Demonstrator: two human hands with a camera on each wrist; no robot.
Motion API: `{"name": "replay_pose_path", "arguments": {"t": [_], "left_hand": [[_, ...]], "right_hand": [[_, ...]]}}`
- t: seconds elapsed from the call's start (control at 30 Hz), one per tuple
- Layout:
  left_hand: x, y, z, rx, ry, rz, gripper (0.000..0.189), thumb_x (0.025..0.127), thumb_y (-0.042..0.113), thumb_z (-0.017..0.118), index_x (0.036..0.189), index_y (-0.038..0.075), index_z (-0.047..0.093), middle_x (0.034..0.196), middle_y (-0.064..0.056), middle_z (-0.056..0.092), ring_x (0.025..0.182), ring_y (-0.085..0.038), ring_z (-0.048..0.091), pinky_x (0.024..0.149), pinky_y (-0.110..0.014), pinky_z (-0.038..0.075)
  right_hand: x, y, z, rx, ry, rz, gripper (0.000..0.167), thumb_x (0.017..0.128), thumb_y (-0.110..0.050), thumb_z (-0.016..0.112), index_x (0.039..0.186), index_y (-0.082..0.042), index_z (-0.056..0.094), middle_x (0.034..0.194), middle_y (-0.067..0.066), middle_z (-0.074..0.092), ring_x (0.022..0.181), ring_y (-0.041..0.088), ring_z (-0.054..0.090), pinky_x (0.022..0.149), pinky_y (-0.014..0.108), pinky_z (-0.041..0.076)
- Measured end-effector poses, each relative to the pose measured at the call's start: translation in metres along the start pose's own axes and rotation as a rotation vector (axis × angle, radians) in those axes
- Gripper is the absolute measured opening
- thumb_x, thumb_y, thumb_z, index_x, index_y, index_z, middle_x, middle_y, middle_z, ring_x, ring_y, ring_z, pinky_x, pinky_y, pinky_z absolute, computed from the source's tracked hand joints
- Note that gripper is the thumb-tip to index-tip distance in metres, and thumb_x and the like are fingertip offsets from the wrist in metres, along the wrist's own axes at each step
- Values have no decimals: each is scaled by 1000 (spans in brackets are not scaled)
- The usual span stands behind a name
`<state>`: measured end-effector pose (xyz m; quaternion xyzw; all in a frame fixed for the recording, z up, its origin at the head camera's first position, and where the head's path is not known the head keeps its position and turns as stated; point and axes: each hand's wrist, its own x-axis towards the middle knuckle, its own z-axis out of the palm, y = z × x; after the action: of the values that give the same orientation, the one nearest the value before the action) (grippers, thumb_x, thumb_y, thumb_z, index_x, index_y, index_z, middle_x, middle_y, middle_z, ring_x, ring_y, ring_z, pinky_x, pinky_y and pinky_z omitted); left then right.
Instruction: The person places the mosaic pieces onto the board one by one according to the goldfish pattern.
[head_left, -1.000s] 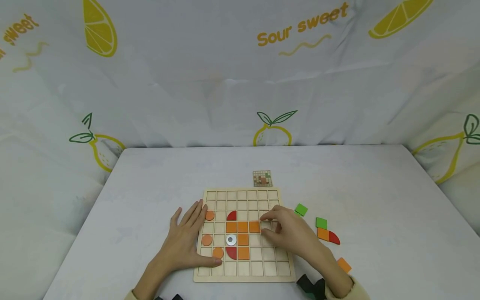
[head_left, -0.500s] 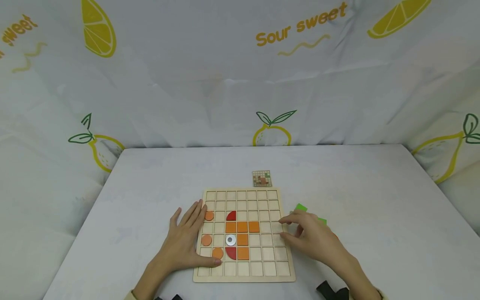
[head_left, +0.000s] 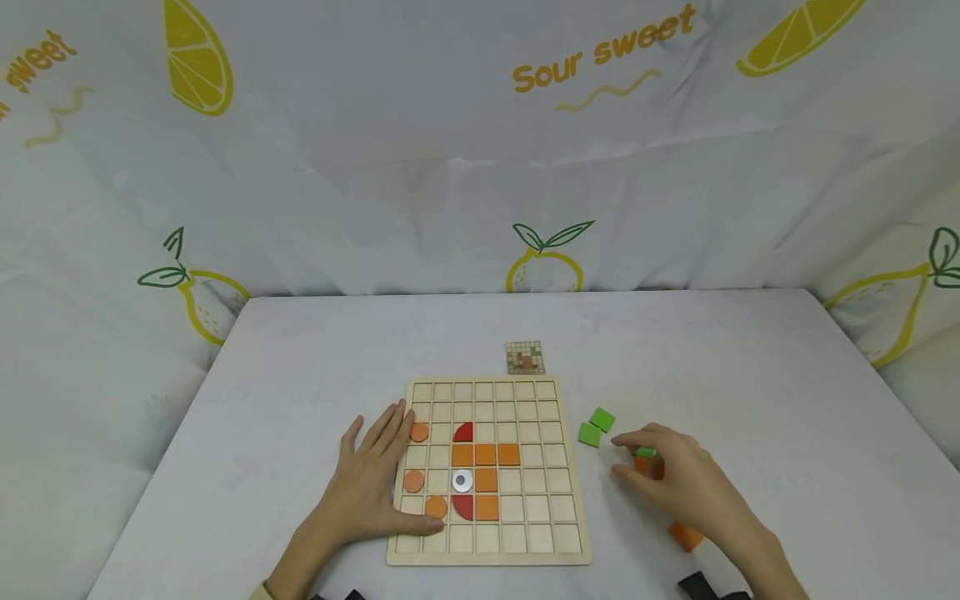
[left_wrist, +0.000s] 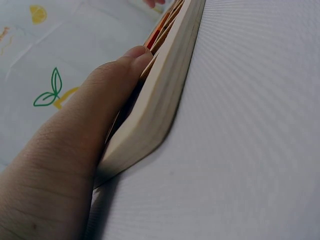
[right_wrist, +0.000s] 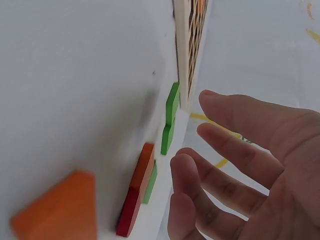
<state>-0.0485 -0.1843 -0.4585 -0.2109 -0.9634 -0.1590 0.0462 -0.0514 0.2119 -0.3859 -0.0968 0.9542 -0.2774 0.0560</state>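
Observation:
My left hand [head_left: 367, 492] rests on the left edge of a wooden grid board [head_left: 534, 537], fingers straight, thumb over the near-left cells. Set in the board are several orange squares [head_left: 486, 454], red quarter-round pieces [head_left: 464, 432], orange discs [head_left: 413, 481] and a white ring-like disc [head_left: 462, 480]. My right hand [head_left: 686, 471] hovers right of the board, fingers loosely bent and holding nothing. Beneath it lie an orange square [right_wrist: 143, 165], a green square [right_wrist: 151, 185] and a red piece [right_wrist: 129, 212], partly hidden from the head view.
Two green squares [head_left: 596, 427] lie between the board and my right hand. Another orange piece [head_left: 686, 537] sits nearer, by the right wrist. A small patterned card [head_left: 525, 357] lies behind the board on the white table [head_left: 300, 350].
My right hand has moved right, off the board and over the loose pieces, uncovering the two green squares. The left hand and the pieces on the board stay in place.

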Motion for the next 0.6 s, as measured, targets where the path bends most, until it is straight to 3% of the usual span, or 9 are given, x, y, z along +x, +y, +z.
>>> {"name": "replay_pose_path", "arguments": {"t": [0.17, 0.37, 0.6], "left_hand": [[0, 0, 1, 7, 3, -3, 142, 58, 94, 65, 160, 2, 29, 170, -12, 27, 158, -28, 26, 121, -65, 10], [0, 0, 1, 11, 2, 0, 142, 58, 95, 65, 160, 2, 28, 170, -12, 26, 158, -29, 26, 121, -65, 10], [0, -1, 1, -7, 4, 2, 142, 60, 95, 63, 161, 3, 27, 169, -12, 27, 158, -28, 26, 121, -64, 8]], "right_hand": [[-5, 9, -4, 3, -15, 53, 30, 84, -21, 82, 112, -11, 78, 101, -3, 74, 64, 1, 47, 56, 20, 41], [-8, 17, -4, -1, -53, 99, 32, 85, -21, 82, 115, -11, 77, 94, -3, 69, 63, 3, 48, 54, 20, 40], [-8, 20, -1, 3, -55, 83, 31, 84, -20, 83, 113, -11, 78, 90, -3, 65, 61, 2, 47, 54, 20, 41]]}}
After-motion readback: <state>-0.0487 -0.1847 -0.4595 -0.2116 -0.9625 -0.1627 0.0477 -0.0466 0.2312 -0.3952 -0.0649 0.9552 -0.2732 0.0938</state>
